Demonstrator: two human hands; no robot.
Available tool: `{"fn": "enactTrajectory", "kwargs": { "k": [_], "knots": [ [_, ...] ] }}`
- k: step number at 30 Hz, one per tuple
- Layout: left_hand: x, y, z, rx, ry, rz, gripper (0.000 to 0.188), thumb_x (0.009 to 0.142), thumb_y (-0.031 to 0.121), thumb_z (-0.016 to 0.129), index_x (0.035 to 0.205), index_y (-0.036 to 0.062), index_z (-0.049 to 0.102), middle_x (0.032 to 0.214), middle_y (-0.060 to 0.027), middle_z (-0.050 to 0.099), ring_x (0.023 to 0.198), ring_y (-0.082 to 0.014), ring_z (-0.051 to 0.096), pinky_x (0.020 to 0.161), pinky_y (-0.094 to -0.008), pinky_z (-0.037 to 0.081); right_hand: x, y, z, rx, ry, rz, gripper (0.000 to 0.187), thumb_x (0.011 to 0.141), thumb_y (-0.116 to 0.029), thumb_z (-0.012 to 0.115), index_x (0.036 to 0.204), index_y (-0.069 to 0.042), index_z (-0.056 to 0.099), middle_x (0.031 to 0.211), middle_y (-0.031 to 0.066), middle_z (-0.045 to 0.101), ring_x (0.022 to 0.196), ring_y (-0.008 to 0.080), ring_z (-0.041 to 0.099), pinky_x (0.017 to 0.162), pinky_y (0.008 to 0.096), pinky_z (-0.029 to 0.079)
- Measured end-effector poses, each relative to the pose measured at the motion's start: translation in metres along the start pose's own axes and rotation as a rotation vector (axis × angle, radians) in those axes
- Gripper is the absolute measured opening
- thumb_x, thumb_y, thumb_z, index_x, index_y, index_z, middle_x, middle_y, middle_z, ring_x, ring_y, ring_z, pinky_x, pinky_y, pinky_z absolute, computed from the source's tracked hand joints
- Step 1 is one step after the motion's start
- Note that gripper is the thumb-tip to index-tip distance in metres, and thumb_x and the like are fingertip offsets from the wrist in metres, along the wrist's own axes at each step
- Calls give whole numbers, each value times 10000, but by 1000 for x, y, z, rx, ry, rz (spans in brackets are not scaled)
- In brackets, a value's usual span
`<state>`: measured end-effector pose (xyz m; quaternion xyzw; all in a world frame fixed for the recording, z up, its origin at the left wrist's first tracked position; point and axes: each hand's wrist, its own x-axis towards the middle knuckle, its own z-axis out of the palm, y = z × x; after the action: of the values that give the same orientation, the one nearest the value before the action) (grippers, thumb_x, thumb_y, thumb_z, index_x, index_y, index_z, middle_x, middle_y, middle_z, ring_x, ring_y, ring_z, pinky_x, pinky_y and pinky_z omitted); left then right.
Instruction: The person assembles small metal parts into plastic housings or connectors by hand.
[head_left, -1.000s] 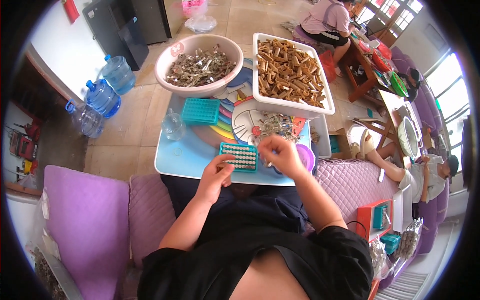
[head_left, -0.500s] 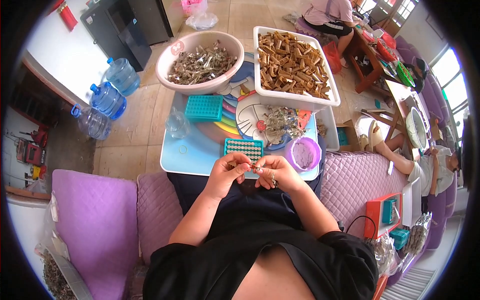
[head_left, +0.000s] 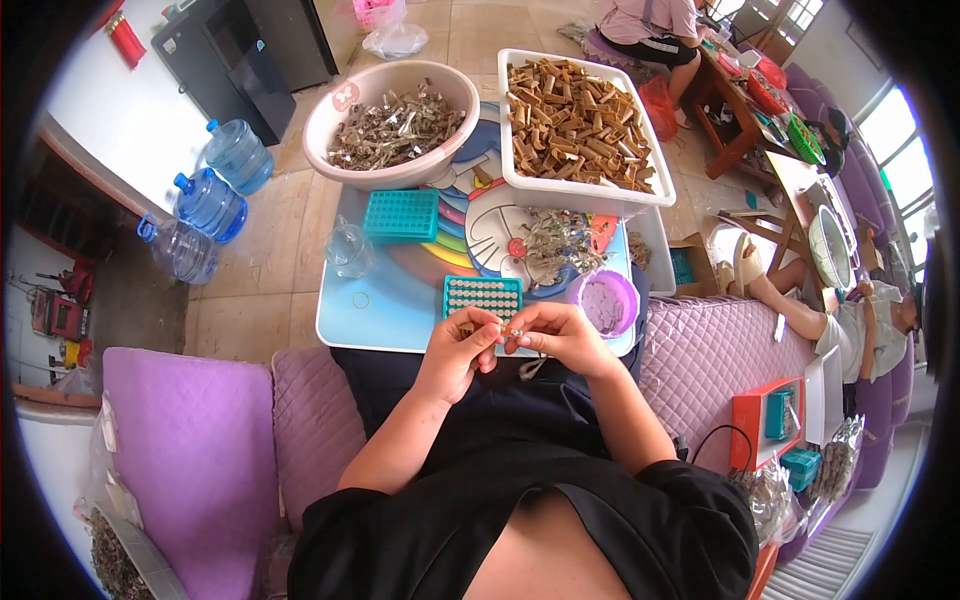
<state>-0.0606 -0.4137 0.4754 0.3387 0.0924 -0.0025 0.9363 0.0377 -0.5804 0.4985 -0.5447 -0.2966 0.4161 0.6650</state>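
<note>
Over the near edge of a low table, my two hands meet, fingertips almost touching. My left hand [head_left: 460, 350] is closed in a pinch, with a bit of brown showing among its fingers; what it is I cannot make out. My right hand [head_left: 562, 338] pinches a small silvery-grey dried plant sprig, and a pale looped end [head_left: 533, 368] hangs below its fingers. Just beyond them sits a teal rack [head_left: 483, 283] filled with rows of pale round ends. A purple plastic basket [head_left: 633, 305] stands right of my right hand. Behind it lies a loose heap of dried sprigs [head_left: 562, 245].
A second teal rack [head_left: 400, 215], a clear plastic jug [head_left: 348, 250] and a rubber band [head_left: 361, 300] are on the table's left. Behind stand a pink basin [head_left: 325, 150] of dried plants and a white tub [head_left: 590, 197] of curled brown bark pieces. Other people sit at right.
The fingertips have shifted slightly, and the reddish-brown bit between them has given way to a silvery one. A pale looped end now hangs under my right hand. The view has moved a little.
</note>
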Motion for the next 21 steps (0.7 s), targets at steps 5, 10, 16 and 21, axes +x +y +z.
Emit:
{"fn": "enactTrajectory", "kwargs": {
  "k": [5,10,16,21],
  "knots": [
    [-4,2,7,158,-2,25,115,834,122,666,874,45,591,733,-22,599,540,-68,508,482,-199,407,-3,3,8,155,45,-13,131,878,-103,601,947,8,583,833,47,625,771,112,604,690,234,471],
    [-11,12,13,483,-18,143,130,823,123,681,853,27,597,713,-14,602,558,-64,528,496,-192,411,-6,-3,7,179,-17,52,91,863,-97,608,861,-16,565,708,0,554,635,77,525,595,213,410],
    [-17,21,25,928,-94,328,125,795,62,690,878,9,612,722,-34,620,613,-89,586,550,-207,450,-8,-4,6,153,-12,115,105,791,-77,607,768,-36,513,668,3,527,603,74,489,555,202,371],
    [-18,23,34,1034,-87,404,170,769,23,693,930,29,638,826,-69,629,650,-122,608,588,-236,482,-10,9,5,245,0,107,110,782,-71,598,752,-42,497,655,3,516,595,75,481,533,204,348]
  ]
}}
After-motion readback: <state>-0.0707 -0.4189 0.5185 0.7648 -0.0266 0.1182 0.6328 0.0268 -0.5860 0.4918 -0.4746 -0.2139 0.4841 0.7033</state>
